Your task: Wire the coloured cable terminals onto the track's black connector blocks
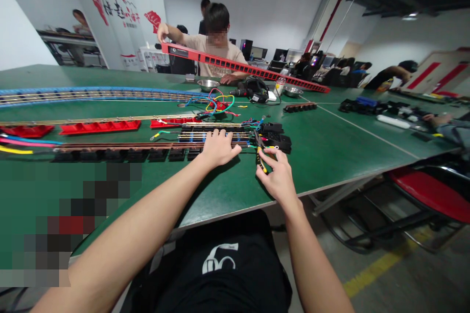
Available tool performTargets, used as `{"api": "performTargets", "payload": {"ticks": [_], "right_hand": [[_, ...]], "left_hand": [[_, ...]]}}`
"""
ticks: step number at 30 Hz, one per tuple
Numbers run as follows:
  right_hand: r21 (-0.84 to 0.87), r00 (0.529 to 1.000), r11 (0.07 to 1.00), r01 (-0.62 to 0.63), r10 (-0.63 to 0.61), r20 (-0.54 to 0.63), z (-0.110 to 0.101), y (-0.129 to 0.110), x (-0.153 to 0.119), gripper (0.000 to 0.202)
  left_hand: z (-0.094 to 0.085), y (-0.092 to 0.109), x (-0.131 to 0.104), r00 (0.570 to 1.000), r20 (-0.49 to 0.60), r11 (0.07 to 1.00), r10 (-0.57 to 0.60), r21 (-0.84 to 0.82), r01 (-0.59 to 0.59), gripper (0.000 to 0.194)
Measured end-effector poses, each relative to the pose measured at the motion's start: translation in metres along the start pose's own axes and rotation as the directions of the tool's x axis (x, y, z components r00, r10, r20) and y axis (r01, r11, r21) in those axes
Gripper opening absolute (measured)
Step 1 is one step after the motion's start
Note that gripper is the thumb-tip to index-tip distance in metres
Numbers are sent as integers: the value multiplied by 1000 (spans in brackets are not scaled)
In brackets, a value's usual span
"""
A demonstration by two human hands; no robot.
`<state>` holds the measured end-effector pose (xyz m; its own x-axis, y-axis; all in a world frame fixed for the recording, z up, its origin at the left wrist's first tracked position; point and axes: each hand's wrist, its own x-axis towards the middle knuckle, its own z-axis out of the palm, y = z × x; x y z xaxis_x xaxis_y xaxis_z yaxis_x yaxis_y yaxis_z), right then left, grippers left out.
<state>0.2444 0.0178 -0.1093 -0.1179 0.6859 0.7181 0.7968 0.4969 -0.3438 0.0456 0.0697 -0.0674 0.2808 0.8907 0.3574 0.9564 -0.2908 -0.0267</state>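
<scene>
My left hand (219, 149) lies over a long rail assembly (147, 148) of copper-coloured bars on black supports, its fingers stretched across the bars. In my right hand (278, 173) is a pair of pliers (261, 159) with yellow-and-black handles, jaws pointing at the assembly's right end. There, coloured wires with ring terminals come out beside a black end block (277, 141). Whether the jaws grip a wire is too small to tell. Behind runs a second set of bars (110, 120), with red plastic supports (101, 127) by it.
A curved blue rail (99, 95) lies farther back on the green table (330, 142). Across it a person holds a long red slotted rail (242, 68). Metal bowls (208, 85), a bundle of coloured wires (220, 105) and black parts (367, 106) lie about. A red stool (433, 193) stands right.
</scene>
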Motion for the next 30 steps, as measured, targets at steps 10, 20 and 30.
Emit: {"api": "performTargets", "payload": {"ticks": [10,20,30], "right_hand": [[101,995,990,-94,96,-21,-8,-8,4,36],[441,941,834,-332,327,92,-9,-2,5,43],[767,830,453,-454,529,178,-7,3,10,44]], "left_hand": [[0,0,1,1000,13,1000,-8,-13,8,54],[1,-2,1,1000,-1,1000,13,-9,-13,54],[-2,-1,1,1000,22,1000,4,-17,-4,54]]}}
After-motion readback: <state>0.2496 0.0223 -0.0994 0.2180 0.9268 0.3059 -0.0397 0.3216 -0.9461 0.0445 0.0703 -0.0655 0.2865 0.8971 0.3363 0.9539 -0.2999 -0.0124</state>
